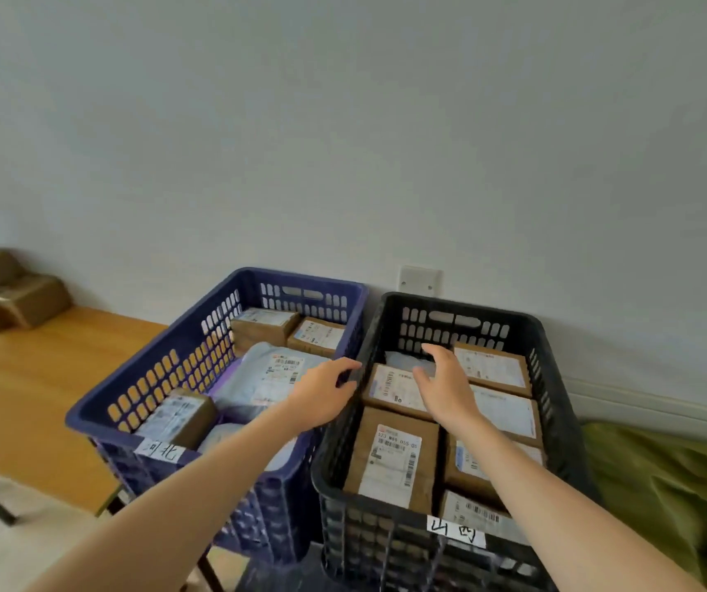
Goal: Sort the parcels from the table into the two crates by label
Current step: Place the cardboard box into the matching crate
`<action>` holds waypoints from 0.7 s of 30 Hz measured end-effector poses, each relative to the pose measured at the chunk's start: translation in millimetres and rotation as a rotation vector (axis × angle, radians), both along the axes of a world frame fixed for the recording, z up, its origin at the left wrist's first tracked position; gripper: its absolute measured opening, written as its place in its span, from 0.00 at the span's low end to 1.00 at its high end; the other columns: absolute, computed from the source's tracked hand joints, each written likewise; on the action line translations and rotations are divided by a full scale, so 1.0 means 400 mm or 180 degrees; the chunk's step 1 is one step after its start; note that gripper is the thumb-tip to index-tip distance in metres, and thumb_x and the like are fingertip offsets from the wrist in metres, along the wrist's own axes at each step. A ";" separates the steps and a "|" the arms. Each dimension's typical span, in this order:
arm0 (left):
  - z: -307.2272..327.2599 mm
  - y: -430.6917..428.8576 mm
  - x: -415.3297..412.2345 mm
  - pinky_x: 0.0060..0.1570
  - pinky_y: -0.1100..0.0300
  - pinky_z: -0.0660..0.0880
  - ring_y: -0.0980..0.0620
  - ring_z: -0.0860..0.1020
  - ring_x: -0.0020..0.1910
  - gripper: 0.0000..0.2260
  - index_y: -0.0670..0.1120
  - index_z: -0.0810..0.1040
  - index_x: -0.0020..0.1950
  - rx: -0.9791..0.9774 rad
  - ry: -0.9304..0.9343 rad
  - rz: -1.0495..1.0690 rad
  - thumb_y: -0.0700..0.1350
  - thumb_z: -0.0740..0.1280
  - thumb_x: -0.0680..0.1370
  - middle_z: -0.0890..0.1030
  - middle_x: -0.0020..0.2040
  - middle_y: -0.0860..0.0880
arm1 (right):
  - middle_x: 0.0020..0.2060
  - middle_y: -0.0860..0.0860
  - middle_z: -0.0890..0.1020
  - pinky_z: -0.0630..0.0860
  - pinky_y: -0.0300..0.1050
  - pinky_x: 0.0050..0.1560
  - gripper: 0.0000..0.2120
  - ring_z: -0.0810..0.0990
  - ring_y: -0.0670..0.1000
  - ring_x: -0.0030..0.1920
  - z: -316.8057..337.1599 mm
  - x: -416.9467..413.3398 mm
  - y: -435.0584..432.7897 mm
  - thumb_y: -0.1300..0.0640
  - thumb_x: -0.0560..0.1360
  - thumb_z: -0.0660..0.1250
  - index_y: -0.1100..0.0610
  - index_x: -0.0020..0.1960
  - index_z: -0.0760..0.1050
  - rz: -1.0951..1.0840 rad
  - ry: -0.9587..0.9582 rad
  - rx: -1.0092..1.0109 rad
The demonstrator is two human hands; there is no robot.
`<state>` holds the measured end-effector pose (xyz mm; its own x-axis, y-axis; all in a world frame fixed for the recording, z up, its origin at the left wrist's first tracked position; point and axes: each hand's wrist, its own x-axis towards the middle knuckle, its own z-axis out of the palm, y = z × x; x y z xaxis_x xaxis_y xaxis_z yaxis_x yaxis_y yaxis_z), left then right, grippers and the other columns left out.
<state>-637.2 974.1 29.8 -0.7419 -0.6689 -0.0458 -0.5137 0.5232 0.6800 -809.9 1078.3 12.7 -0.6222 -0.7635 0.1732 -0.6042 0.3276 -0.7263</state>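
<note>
- Lying flat in the black crate [390, 536], label up, the near-left parcel [394, 459] has its long axis running from near wall to far wall.
- Right hand [441, 388] hovers over the packed boxes, fingers spread and relaxed, holding nothing.
- Left hand [321, 395] curls its fingers over the black crate's left rim, beside the blue crate [163, 348].

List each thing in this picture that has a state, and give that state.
blue crate, partly filled with parcels
black crate, packed with boxes, labels up
left hand, grips the black crate's rim
right hand, open over the boxes, holding nothing
table parcels, piled, not yet sorted
</note>
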 end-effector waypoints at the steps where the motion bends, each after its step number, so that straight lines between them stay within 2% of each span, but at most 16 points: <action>1: 0.000 0.008 0.037 0.60 0.60 0.68 0.54 0.72 0.63 0.17 0.51 0.69 0.71 -0.0033 0.0001 0.0064 0.45 0.60 0.82 0.73 0.66 0.55 | 0.73 0.52 0.66 0.62 0.43 0.69 0.22 0.64 0.50 0.73 0.005 0.034 -0.004 0.56 0.81 0.61 0.55 0.74 0.63 0.0087 -0.0004 -0.0043; 3: -0.001 0.018 0.106 0.61 0.59 0.67 0.51 0.71 0.66 0.17 0.51 0.69 0.72 -0.0162 -0.0010 0.0252 0.45 0.59 0.82 0.72 0.69 0.51 | 0.73 0.52 0.66 0.62 0.43 0.69 0.22 0.64 0.51 0.73 0.018 0.102 -0.015 0.57 0.81 0.61 0.55 0.74 0.63 0.0265 -0.0073 -0.0097; 5: 0.005 0.026 0.175 0.61 0.57 0.69 0.49 0.73 0.65 0.17 0.50 0.69 0.72 -0.0256 -0.0031 0.0438 0.44 0.59 0.82 0.72 0.70 0.51 | 0.72 0.52 0.67 0.63 0.44 0.69 0.21 0.65 0.51 0.72 0.023 0.170 -0.034 0.57 0.81 0.61 0.55 0.73 0.64 0.0423 -0.0112 -0.0131; 6: 0.005 0.027 0.196 0.56 0.57 0.72 0.48 0.76 0.60 0.17 0.50 0.69 0.72 -0.0241 -0.0031 0.0539 0.44 0.59 0.82 0.74 0.67 0.51 | 0.72 0.51 0.67 0.64 0.44 0.69 0.21 0.66 0.51 0.71 0.023 0.190 -0.041 0.57 0.81 0.61 0.55 0.73 0.65 0.0452 -0.0102 -0.0150; 7: 0.008 0.029 0.238 0.46 0.58 0.74 0.49 0.80 0.49 0.17 0.50 0.69 0.72 -0.0196 0.0022 0.0679 0.43 0.58 0.82 0.78 0.60 0.51 | 0.71 0.51 0.68 0.64 0.43 0.68 0.21 0.67 0.51 0.71 0.028 0.229 -0.057 0.57 0.81 0.61 0.55 0.72 0.65 0.0526 -0.0087 -0.0176; 8: 0.011 0.030 0.274 0.35 0.59 0.73 0.51 0.78 0.36 0.17 0.51 0.69 0.72 -0.0129 0.0104 0.0816 0.43 0.58 0.82 0.80 0.50 0.51 | 0.71 0.52 0.68 0.64 0.42 0.67 0.20 0.67 0.51 0.70 0.031 0.257 -0.071 0.57 0.80 0.61 0.56 0.72 0.65 0.0603 -0.0089 -0.0200; 9: 0.012 0.024 0.314 0.29 0.61 0.70 0.52 0.74 0.29 0.17 0.51 0.69 0.71 -0.0117 0.0200 0.0976 0.43 0.58 0.82 0.80 0.43 0.51 | 0.70 0.52 0.69 0.64 0.42 0.67 0.20 0.68 0.51 0.70 0.034 0.292 -0.090 0.58 0.80 0.62 0.56 0.72 0.66 0.0701 -0.0089 -0.0222; 10: 0.016 0.017 0.359 0.28 0.61 0.69 0.52 0.74 0.28 0.17 0.51 0.69 0.71 -0.0140 0.0252 0.1141 0.42 0.58 0.82 0.81 0.43 0.50 | 0.70 0.53 0.69 0.64 0.42 0.67 0.20 0.68 0.51 0.70 0.037 0.329 -0.112 0.58 0.80 0.62 0.56 0.72 0.66 0.0818 -0.0093 -0.0236; 12: 0.021 -0.008 0.444 0.33 0.60 0.73 0.50 0.79 0.35 0.17 0.51 0.70 0.71 -0.0270 0.0259 0.1382 0.42 0.58 0.82 0.80 0.57 0.48 | 0.69 0.54 0.70 0.64 0.41 0.66 0.20 0.68 0.51 0.69 0.043 0.403 -0.155 0.58 0.80 0.62 0.57 0.71 0.66 0.1040 -0.0077 -0.0205; 13: 0.023 -0.024 0.484 0.33 0.61 0.73 0.51 0.79 0.35 0.17 0.51 0.70 0.71 -0.0298 0.0246 0.1469 0.42 0.58 0.82 0.78 0.63 0.49 | 0.69 0.54 0.70 0.64 0.40 0.65 0.20 0.68 0.51 0.69 0.043 0.440 -0.179 0.59 0.80 0.61 0.57 0.71 0.66 0.1144 -0.0081 -0.0180; 15: 0.023 -0.061 0.559 0.27 0.59 0.71 0.54 0.74 0.28 0.17 0.52 0.70 0.71 -0.0279 0.0289 0.1632 0.42 0.58 0.82 0.79 0.61 0.47 | 0.69 0.53 0.69 0.63 0.37 0.62 0.19 0.68 0.51 0.69 0.042 0.513 -0.226 0.59 0.80 0.60 0.57 0.71 0.66 0.1330 -0.0132 -0.0127; 16: 0.025 -0.081 0.596 0.27 0.61 0.70 0.54 0.73 0.29 0.17 0.52 0.70 0.71 -0.0260 0.0315 0.1725 0.42 0.59 0.82 0.79 0.60 0.47 | 0.70 0.53 0.69 0.62 0.37 0.62 0.19 0.68 0.51 0.69 0.042 0.550 -0.251 0.59 0.81 0.60 0.57 0.71 0.66 0.1402 -0.0158 -0.0106; 18: 0.026 -0.126 0.671 0.36 0.66 0.71 0.54 0.76 0.39 0.17 0.51 0.70 0.71 -0.0286 0.0320 0.1857 0.41 0.59 0.82 0.77 0.63 0.48 | 0.69 0.53 0.69 0.63 0.38 0.63 0.19 0.69 0.50 0.68 0.043 0.625 -0.309 0.58 0.81 0.60 0.57 0.71 0.66 0.1505 -0.0198 -0.0121; 21: 0.029 -0.207 0.792 0.52 0.65 0.69 0.51 0.74 0.62 0.17 0.50 0.69 0.72 -0.0380 0.0231 0.1953 0.42 0.59 0.82 0.73 0.69 0.50 | 0.70 0.52 0.69 0.64 0.39 0.63 0.20 0.68 0.50 0.68 0.046 0.741 -0.413 0.58 0.81 0.60 0.57 0.72 0.66 0.1610 -0.0279 -0.0155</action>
<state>-320.3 891.3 41.6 -0.2196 -0.9713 0.0915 -0.6993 0.2222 0.6794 -513.4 913.2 30.9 -0.1909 -0.9650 0.1798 -0.6146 -0.0253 -0.7884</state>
